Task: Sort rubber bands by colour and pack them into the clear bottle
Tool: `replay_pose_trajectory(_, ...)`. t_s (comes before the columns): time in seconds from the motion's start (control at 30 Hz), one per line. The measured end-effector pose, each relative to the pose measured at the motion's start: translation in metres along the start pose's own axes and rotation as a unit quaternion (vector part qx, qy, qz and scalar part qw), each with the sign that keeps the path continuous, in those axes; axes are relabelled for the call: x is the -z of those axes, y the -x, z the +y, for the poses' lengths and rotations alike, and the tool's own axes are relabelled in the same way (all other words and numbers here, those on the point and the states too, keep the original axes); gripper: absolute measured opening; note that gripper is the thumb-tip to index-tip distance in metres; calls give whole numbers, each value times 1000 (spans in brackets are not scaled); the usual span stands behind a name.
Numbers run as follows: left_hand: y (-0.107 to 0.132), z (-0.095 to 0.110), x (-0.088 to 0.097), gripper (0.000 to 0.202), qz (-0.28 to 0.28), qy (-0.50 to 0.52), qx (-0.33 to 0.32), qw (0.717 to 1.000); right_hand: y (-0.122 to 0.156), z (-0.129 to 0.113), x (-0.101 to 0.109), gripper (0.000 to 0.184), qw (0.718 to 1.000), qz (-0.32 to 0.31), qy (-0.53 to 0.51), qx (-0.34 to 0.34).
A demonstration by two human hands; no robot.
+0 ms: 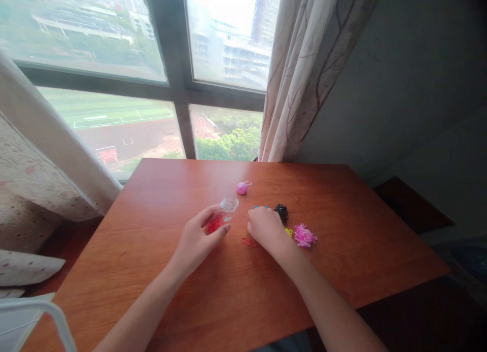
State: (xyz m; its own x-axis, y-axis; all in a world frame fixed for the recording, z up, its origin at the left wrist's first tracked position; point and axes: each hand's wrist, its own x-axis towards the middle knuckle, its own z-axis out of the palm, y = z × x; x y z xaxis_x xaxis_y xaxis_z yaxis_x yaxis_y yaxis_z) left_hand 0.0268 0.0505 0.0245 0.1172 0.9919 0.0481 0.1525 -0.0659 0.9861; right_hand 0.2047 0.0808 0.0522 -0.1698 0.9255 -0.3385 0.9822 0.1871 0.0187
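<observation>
My left hand (201,233) is wrapped round a small clear bottle (229,205). The bottle tilts, its uncovered mouth pointing up and away from me, and red contents show in its lower part. To the right, my right hand (268,227) is low over the table with its fingers curled down; the fingertips are hidden, so what they pinch cannot be seen. A few orange-red loops, like small elastic bands (249,242), lie just below it. Around this hand are a black pile (281,213), a pink pile (305,235), and partly covered yellow (288,232) and blue pieces (261,207).
A pink round cap with a loop (242,188) lies beyond the bottle on the brown wooden table (152,271). Behind the table's far edge are a window and a curtain (289,78). A white curved frame (45,306) stands at the lower left.
</observation>
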Motion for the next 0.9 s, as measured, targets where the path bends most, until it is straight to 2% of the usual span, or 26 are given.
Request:
replay_pose_trajectory(0.17,0,-1,0,43,-4,-10,-1,1000,12,11,-2,25,999,31,-13,32)
replay_pose_trajectory(0.3,0,-2,0,42,-3,-7,-6,1000,23,28,0,28,998,54,-37,26)
replay_pose_trajectory(0.4,0,-1,0,41,-4,-5,-5,1000,30,35,0,24,998,38,-35,35)
replay_pose_trajectory(0.53,0,1,-1,41,-10,-4,0,1000,35,33,-5,18,999,11,-12,49)
replay_pose_trajectory(0.73,0,1,-1,43,0,-2,2,1000,31,31,-11,16,998,19,-28,45)
replay_pose_trajectory(0.9,1,3,-2,42,4,-4,1,1000,30,30,-11,16,995,35,-82,46)
